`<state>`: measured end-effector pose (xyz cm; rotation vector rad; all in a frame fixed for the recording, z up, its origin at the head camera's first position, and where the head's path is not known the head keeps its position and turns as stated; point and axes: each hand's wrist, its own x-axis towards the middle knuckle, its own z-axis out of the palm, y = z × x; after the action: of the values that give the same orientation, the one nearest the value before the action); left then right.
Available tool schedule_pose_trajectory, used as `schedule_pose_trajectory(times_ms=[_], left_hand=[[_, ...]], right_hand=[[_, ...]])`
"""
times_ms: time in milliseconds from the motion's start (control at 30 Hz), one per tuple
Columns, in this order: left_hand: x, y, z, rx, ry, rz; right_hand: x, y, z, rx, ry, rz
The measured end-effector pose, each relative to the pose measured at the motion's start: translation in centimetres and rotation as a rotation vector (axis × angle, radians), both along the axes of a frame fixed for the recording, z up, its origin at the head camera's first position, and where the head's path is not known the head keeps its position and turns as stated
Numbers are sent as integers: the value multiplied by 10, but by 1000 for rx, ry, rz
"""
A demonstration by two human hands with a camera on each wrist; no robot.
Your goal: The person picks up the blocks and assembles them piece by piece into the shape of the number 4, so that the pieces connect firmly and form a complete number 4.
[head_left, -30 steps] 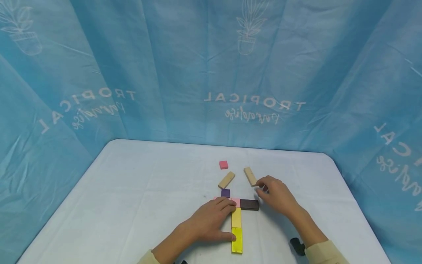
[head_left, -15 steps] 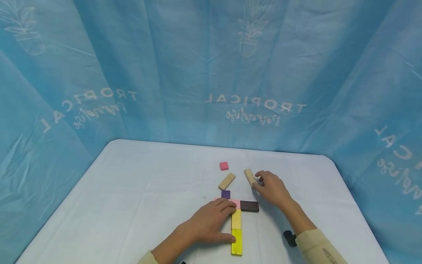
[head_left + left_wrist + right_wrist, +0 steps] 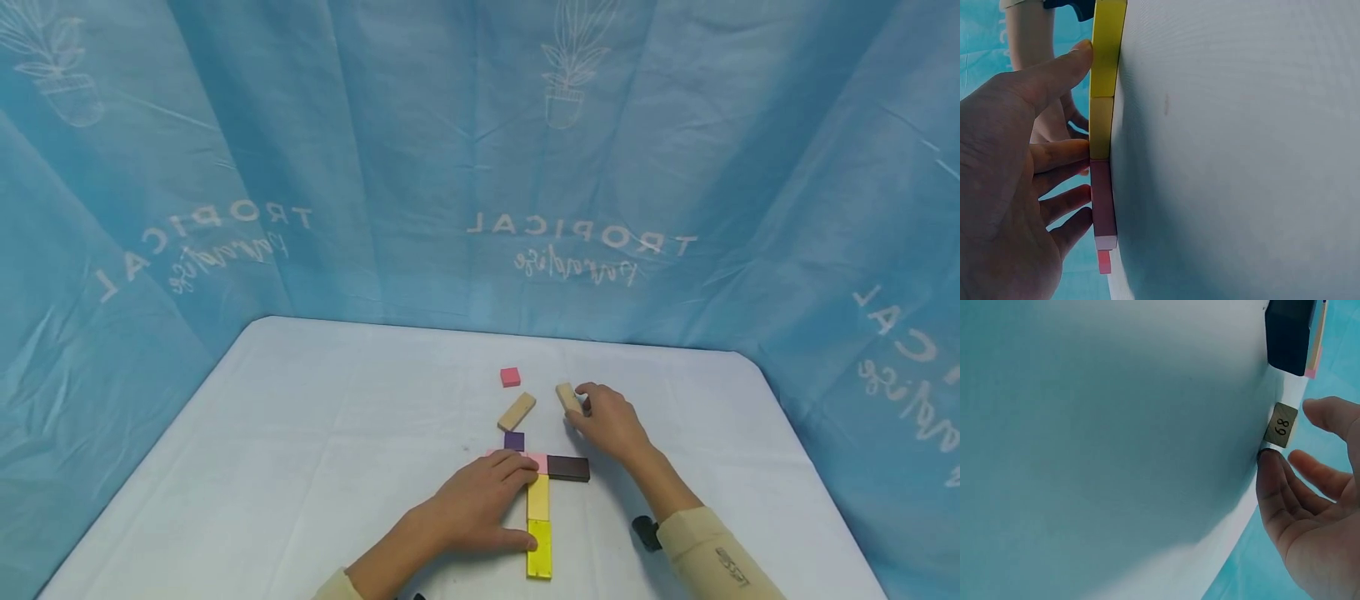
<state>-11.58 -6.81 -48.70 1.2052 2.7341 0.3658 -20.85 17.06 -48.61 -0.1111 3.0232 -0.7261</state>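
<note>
We saw the left hand [image 3: 471, 504] loosely spread, fingers nearly straight, gripping nothing: its thumb rested on a smooth bright yellow block [image 3: 539, 560] and its fingers lay against a pink block [image 3: 542, 463]. Beyond it we noted a small red square block [image 3: 510, 377] and, nearer, a dark purple block [image 3: 514, 441], with a pale, bare wooden block [image 3: 517, 412] slanting just past the purple. Next, a flat pale yellow block [image 3: 537, 497] linked the bright yellow and pink pieces in a column, and a dark oblong block [image 3: 567, 468] ran sideways from the pink. Further right, on the white, faintly creased cloth [image 3: 375, 425], we found a 2nd wooden block [image 3: 566, 395], its grained end printed with 2 digits. The right hand [image 3: 609, 419] curved about it; we could not tell whether thumb and fingers pinched it.
</note>
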Motion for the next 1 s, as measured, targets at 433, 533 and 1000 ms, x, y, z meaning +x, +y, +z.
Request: schedule_pose_trajectory(times_ms=[433,533,1000], left_hand=[[-1,1,1,-15,-7,8],[-1,1,-1,-20,-11,14],[-1,1,0,-11,-5,14]], right_hand=[[-6,-1,2,-4,-13,-23],[-9,-1,4,-14,-15,-29],[-15,3,-5,-20,-19,-12]])
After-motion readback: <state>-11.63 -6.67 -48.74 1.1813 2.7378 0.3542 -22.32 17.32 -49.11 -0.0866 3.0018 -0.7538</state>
